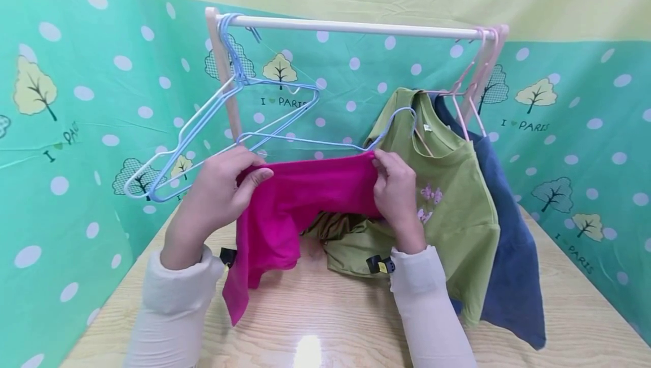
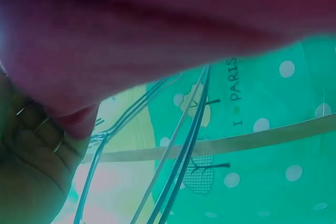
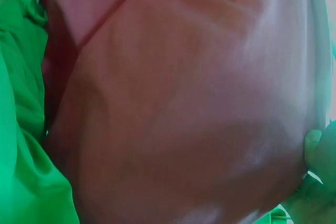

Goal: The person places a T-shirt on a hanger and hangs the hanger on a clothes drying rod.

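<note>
A bright pink garment [image 1: 325, 184] is stretched between both hands by its upper edge; its exact kind cannot be told. My left hand [image 1: 221, 187] pinches the left end between thumb and fingers. At the other end, my right hand [image 1: 395, 190] pinches the edge. The rest of the cloth hangs down in folds on the left. Just above the edge shows a blue hanger [image 1: 315, 141], hook toward the right; whether it is inside the garment is hidden. The fabric [image 2: 131, 35] spans the top of the left wrist view and fills most of the right wrist view [image 3: 184, 108].
Several blue and white hangers [image 1: 236, 77] hang at the left of the rack's rail [image 1: 356, 26]. On pink hangers [image 1: 470, 94] at the right hang a green shirt [image 1: 458, 198] and a dark blue garment [image 1: 513, 255]. Crumpled olive-green cloth [image 1: 351, 249] lies on the wooden table [image 1: 305, 311].
</note>
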